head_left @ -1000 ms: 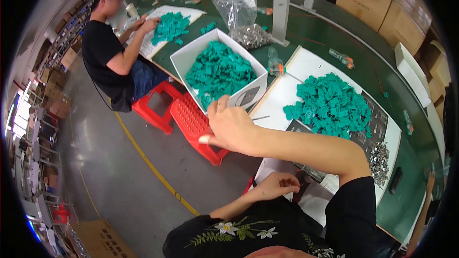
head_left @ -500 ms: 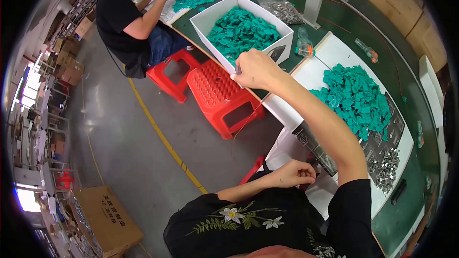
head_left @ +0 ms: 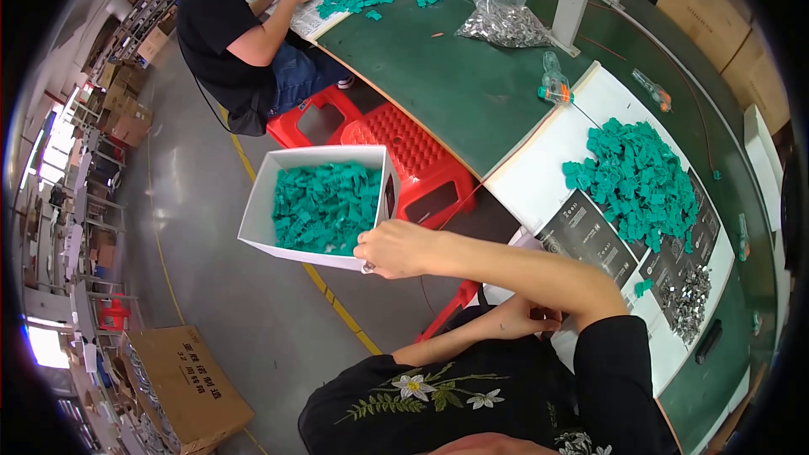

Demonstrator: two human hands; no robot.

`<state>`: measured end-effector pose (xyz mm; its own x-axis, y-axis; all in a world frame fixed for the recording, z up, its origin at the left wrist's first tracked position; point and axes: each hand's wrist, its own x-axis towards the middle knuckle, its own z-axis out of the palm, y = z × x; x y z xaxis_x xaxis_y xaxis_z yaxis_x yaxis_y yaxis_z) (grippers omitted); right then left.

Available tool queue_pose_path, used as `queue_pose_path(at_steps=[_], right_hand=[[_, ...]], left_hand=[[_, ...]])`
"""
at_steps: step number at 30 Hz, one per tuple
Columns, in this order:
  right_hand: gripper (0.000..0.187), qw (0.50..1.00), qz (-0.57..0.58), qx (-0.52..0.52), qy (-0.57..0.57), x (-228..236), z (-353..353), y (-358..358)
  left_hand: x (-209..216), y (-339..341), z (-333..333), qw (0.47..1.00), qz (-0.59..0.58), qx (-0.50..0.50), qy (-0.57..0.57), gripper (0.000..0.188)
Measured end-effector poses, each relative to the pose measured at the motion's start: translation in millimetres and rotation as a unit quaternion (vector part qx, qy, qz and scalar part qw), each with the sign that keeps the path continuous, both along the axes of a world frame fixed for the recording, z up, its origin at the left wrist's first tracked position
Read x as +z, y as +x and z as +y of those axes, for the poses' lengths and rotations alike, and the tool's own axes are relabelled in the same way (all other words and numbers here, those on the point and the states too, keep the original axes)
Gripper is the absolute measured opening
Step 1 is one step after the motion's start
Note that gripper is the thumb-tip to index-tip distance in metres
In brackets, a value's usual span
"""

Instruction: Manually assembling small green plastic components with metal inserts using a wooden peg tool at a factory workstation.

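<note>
A white open-topped box (head_left: 254, 217) full of small green plastic pieces (head_left: 327, 206) hangs out over the floor, left of the table. My right hand (head_left: 394, 249) is closed on its near right corner, with that arm stretched across my body. My left hand (head_left: 524, 318) lies close to my lap under the right forearm, fingers curled; part of it is hidden and nothing shows in it. On the white work board to my right lies a heap of green pieces (head_left: 645, 181), with a pile of small silver metal parts (head_left: 689, 297) nearer me.
Red stools (head_left: 404, 147) stand beside the green table (head_left: 438, 59). At the far left of the table sits a co-worker (head_left: 223, 25) with another green heap. A clear bag of metal parts (head_left: 506, 25) rests by a metal post. A cardboard carton (head_left: 190, 388) is on the floor.
The white box has come off the table, toward me and to the left, in my right hand. My left hand stays near my lap, now partly under the right forearm.
</note>
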<state>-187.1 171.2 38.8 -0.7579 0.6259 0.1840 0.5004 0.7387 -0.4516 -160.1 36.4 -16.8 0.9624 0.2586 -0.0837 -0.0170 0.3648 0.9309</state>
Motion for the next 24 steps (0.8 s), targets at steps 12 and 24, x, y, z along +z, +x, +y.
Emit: queue_pose_path(at_steps=[12,24], right_hand=[[0.020,0.971,-0.051,-0.232,-0.036,-165.7,55.8,4.6],[0.024,0.962,0.074,-0.260,-0.043,-122.1,50.8,19.7]], left_hand=[[-46.4,-29.7,-6.6,0.994,-0.026,0.068,0.083,0.033],[-51.5,-16.7,0.9,0.983,0.018,0.012,0.183,0.035]])
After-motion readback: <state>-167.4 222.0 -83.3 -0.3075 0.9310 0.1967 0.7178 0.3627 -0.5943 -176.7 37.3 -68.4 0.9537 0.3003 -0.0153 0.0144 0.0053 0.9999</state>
